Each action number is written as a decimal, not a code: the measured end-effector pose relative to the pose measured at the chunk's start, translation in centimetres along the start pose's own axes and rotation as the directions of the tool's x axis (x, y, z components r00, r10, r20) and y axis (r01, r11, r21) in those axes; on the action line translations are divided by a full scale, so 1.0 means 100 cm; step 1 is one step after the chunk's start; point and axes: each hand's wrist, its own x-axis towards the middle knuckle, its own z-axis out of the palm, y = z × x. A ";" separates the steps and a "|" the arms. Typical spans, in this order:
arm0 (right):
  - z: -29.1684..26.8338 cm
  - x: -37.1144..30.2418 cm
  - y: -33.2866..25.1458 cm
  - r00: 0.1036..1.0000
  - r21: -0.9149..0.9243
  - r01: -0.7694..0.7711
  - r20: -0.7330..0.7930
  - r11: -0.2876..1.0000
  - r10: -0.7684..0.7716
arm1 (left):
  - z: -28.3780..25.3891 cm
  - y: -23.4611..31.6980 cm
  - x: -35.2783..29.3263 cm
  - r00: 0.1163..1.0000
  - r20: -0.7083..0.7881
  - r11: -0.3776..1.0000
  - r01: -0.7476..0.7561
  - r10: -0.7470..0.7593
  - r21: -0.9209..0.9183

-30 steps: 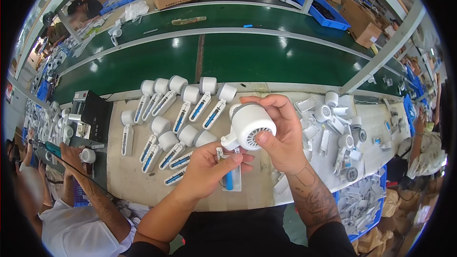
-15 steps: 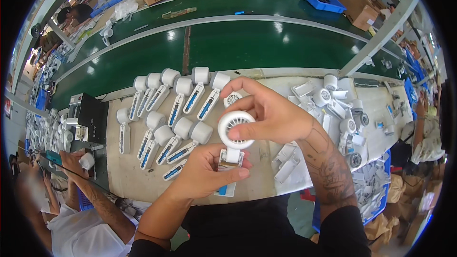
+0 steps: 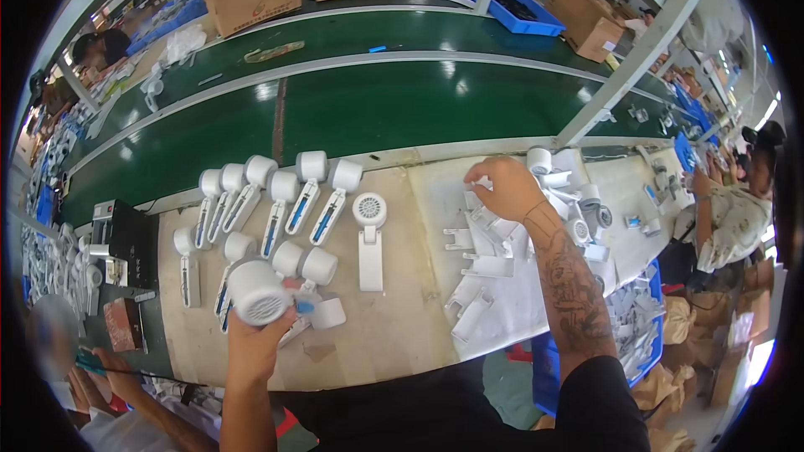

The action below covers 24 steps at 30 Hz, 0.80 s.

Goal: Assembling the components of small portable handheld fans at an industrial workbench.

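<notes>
My left hand [image 3: 254, 343] is closed around a white handheld fan whose round head [image 3: 258, 291] faces up and toward me. Beside the fan head a blue battery [image 3: 303, 307] and a rounded white end [image 3: 330, 312] show; how they join the fan is partly hidden. My right hand [image 3: 507, 188] reaches over loose white handle shells [image 3: 487, 265] at the right, its fingers bent and apart, with nothing visible in them. Between the hands lies a fan with a closed white handle [image 3: 370, 259]. Left of it are several fans with open handles [image 3: 327, 218] showing blue batteries.
A black machine [image 3: 126, 243] stands at the left table edge, near a co-worker's hand [image 3: 117, 377]. Beyond the table runs a green conveyor [image 3: 402, 109]. A white post [image 3: 636, 50] rises at the right, and a blue bin of white parts [image 3: 641, 326] sits below the table's right edge.
My right hand has let go of the fan and moved right to the white shells. My left hand has moved left with the fan. The whole view has shifted.
</notes>
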 end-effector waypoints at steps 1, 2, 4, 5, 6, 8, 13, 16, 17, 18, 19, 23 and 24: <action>0.001 -0.005 0.010 1.000 -0.170 -0.024 -0.018 0.985 0.021 | -0.003 -0.001 -0.003 0.999 -0.025 0.997 0.022 -0.024 -0.078; -0.002 -0.008 0.017 0.999 -0.331 -0.047 -0.037 0.943 0.037 | -0.005 -0.002 -0.008 0.997 -0.053 0.987 0.044 -0.053 -0.155; -0.013 -0.011 0.021 0.993 -0.274 -0.111 -0.079 0.955 0.093 | -0.010 -0.011 -0.009 0.999 -0.020 0.986 0.036 -0.039 -0.162; -0.016 -0.011 0.015 0.964 -0.264 -0.264 -0.091 0.928 0.248 | -0.007 -0.012 -0.009 0.998 -0.026 0.981 0.054 -0.059 -0.184; -0.016 -0.009 0.010 0.912 -0.251 -0.410 -0.102 0.877 0.397 | -0.004 -0.013 -0.009 0.996 -0.032 0.976 0.071 -0.079 -0.204; 0.000 -0.008 0.007 0.930 -0.348 -0.358 -0.054 0.867 0.363 | 0.006 -0.019 -0.005 0.997 -0.034 0.979 0.057 -0.065 -0.197; 0.036 -0.021 0.021 0.989 -0.279 -0.126 0.036 0.952 0.142 | 0.031 -0.017 0.006 0.980 0.151 0.968 0.157 -0.129 -0.195; 0.041 -0.031 -0.005 0.995 -0.175 0.104 0.027 0.979 -0.101 | 0.036 -0.024 0.008 0.966 0.200 0.946 0.214 -0.166 -0.245; 0.040 -0.035 -0.019 0.981 -0.202 0.181 -0.037 0.962 -0.192 | 0.037 -0.021 0.007 0.960 0.227 0.947 0.216 -0.162 -0.239; 0.039 -0.038 -0.032 0.979 -0.188 0.194 -0.030 0.963 -0.203 | 0.039 -0.021 0.008 0.964 0.208 0.947 0.214 -0.166 -0.239; 0.039 -0.040 -0.043 0.975 -0.180 0.194 -0.075 0.964 -0.210 | 0.042 -0.022 0.010 0.967 0.202 0.945 0.203 -0.153 -0.258; 0.049 -0.051 -0.062 0.989 -0.092 0.128 -0.066 0.988 -0.134 | 0.049 -0.020 0.019 0.979 0.177 0.947 0.149 -0.101 -0.285; 0.053 -0.054 -0.061 0.995 -0.064 0.085 0.049 0.994 -0.082 | 0.049 -0.020 0.023 0.977 0.175 0.948 0.165 -0.119 -0.274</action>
